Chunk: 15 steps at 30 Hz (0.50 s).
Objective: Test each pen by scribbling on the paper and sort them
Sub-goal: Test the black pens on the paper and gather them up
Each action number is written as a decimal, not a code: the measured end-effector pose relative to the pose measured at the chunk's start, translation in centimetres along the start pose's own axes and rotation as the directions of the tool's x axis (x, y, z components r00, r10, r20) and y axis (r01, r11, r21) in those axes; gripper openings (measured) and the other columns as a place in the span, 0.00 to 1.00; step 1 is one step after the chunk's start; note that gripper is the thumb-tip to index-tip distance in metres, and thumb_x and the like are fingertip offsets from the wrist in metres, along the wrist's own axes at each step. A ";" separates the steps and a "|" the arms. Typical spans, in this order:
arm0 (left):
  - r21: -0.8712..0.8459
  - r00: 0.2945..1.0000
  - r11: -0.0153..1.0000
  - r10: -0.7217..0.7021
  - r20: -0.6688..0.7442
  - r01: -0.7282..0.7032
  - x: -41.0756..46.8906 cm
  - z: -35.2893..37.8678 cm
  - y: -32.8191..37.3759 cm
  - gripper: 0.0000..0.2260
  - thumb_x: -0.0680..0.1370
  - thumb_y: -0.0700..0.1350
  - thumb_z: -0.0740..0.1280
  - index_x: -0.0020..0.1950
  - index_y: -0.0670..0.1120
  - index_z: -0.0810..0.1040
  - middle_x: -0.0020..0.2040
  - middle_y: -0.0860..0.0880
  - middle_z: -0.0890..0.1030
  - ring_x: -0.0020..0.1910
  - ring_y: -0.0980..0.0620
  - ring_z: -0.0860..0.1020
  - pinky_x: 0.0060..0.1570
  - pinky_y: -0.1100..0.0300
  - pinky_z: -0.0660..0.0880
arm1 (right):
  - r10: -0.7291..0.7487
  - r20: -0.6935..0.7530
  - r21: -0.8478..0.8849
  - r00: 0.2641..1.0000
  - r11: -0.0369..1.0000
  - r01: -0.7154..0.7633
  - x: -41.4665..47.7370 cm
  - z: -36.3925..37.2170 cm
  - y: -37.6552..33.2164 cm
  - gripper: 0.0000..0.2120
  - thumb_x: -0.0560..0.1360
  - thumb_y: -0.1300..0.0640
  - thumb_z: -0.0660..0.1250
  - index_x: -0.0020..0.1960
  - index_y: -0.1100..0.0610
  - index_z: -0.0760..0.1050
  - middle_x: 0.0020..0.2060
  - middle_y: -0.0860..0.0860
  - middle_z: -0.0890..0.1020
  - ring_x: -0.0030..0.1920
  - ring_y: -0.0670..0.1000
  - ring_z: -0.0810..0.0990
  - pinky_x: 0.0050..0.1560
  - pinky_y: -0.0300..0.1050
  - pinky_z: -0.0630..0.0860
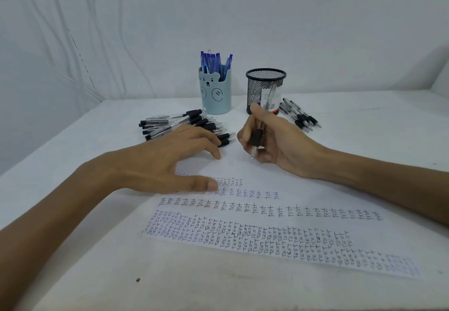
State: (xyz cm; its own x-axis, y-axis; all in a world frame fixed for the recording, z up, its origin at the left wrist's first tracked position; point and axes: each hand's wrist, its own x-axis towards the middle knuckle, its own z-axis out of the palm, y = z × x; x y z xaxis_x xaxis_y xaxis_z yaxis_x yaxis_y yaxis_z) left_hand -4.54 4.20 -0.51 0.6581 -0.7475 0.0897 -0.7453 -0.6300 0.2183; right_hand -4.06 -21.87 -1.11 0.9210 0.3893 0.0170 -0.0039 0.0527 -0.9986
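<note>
Filling the lower view, matte white tabletop (73, 274), smooth with a few dark specks. Lying flat on it, long white sheet of paper (267, 172), thin, covered in tight rows of handwritten "TEST" in black and bluish ink. Pressing on the sheet's upper left, left hand (167, 162), palm down, fingers straight and spread, thumb over the writing, gripping nothing, fingertips just beside the heap. Resting on the paper to its right, right hand (274, 140), fingers curled in a writing grip round a clear plastic pen with a black rubber sleeve (258, 135), tip aimed down at a bare patch; cannot tell whether touching. Behind the left hand, loose heap of matching clear, black-sleeved pens (184, 123), lying crosswise. Further back, pale blue cylindrical holder with a bear face (216, 94), smooth, packed with upright blue pens (213, 64). Beside it, round black wire-mesh cup (264, 87) bearing a white label. Just right of the cup, small fanned row of black-sleeved pens (300, 115), flat on the table
</note>
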 end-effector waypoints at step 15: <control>0.116 0.985 0.993 0.042 -0.167 -0.023 0.0 0.1 -2.0 0.14 0.81 0.62 0.60 0.62 0.59 0.78 0.69 0.62 0.72 0.73 0.59 0.64 0.68 0.71 0.59 | -0.081 -0.021 0.040 0.996 0.996 0.082 0.0 0.2 0.3 0.18 0.85 0.50 0.57 0.47 0.60 0.78 0.36 0.55 0.83 0.34 0.50 0.78 0.29 0.35 0.71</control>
State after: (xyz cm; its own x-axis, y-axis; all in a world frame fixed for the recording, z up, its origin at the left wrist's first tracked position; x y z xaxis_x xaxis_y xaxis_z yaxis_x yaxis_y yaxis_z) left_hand -3.06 5.45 -1.09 0.6347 -0.7278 0.2597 -0.7674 -0.6330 0.1018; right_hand -4.13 -21.70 -1.36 0.9261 0.3646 0.0969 0.0559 0.1214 -0.9910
